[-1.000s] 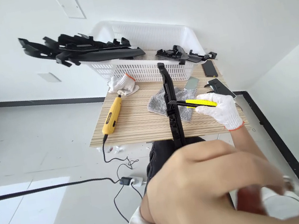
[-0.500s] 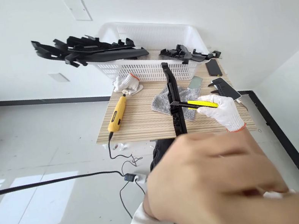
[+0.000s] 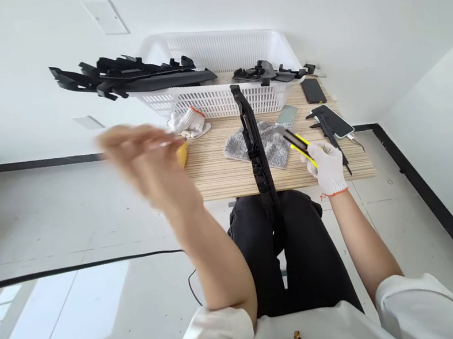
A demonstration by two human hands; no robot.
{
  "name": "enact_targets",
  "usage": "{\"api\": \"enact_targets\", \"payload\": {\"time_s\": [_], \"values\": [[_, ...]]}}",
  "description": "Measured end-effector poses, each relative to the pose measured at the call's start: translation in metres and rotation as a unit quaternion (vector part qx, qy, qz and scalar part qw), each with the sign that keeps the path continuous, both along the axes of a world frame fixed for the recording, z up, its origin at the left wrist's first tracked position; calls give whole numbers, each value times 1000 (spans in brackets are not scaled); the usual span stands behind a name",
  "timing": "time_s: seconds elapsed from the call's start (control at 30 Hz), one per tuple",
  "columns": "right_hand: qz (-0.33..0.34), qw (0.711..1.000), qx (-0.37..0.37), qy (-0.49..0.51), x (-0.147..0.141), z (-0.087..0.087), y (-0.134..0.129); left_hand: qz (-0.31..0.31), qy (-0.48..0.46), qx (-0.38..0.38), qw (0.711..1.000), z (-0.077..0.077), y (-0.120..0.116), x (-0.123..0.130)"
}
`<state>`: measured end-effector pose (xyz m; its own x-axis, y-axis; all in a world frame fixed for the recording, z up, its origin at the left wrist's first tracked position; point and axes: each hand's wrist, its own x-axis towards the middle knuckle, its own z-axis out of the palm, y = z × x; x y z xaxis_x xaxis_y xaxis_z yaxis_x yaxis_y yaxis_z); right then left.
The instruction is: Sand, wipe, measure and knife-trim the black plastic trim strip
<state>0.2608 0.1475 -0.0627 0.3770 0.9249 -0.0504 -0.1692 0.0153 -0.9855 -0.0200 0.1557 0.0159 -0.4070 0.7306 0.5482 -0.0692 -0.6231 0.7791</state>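
Observation:
In a white knit glove, my right hand [image 3: 325, 162] grips a yellow and black utility knife [image 3: 302, 147], its blade end pointing up and left. My bare left hand [image 3: 140, 155] is raised over the table's left edge, smeared by motion, so its fingers are unclear. Behind it, a yellow corded power tool [image 3: 182, 154] is mostly hidden. A long black plastic part [image 3: 253, 141] stretches from my lap over the table, left of the knife and touched by neither hand. A grey cloth [image 3: 277, 146] lies beneath its upper half.
A white plastic basket [image 3: 218, 96] at the back holds several black plastic parts [image 3: 135, 77], some jutting out left. A white glove [image 3: 189, 122] sits before it. At the right are a black phone [image 3: 312, 91], a caliper [image 3: 329, 131] and a white-edged phone [image 3: 338, 121].
My left hand has swung from close before the camera to the upper left, near the yellow tool. My right hand has drawn the knife back from the black part and tilted it.

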Motion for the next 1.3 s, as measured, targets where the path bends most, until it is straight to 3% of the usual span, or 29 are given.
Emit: {"api": "enact_targets", "payload": {"time_s": [0.1,0.17,0.27,0.37,0.53,0.77,0.9,1.03,1.17,1.3], "values": [[-17,999,6,30,4,-2,1,-86,69,-100,989,-45,7,36],[7,999,5,31,7,-3,1,-166,115,-189,961,-73,0,57],[63,998,-9,11,10,-4,-4,-207,129,-233,942,-95,-2,75],[104,994,-26,-7,11,-5,-9,-222,128,-229,939,-96,3,74],[113,993,-36,-5,12,-4,-9,-323,172,-250,896,-91,3,60],[118,992,-34,-14,11,-1,-9,-214,160,-235,934,-95,13,70],[140,987,-33,-71,21,0,-14,-288,211,-251,900,-90,6,63],[214,967,-12,-135,37,2,-20,-359,244,-255,864,-91,-6,53],[286,935,43,-205,41,3,-23,-356,272,-244,860,-97,-12,49],[227,938,67,-253,38,3,-25,-315,320,-256,856,-96,-16,49]]}}
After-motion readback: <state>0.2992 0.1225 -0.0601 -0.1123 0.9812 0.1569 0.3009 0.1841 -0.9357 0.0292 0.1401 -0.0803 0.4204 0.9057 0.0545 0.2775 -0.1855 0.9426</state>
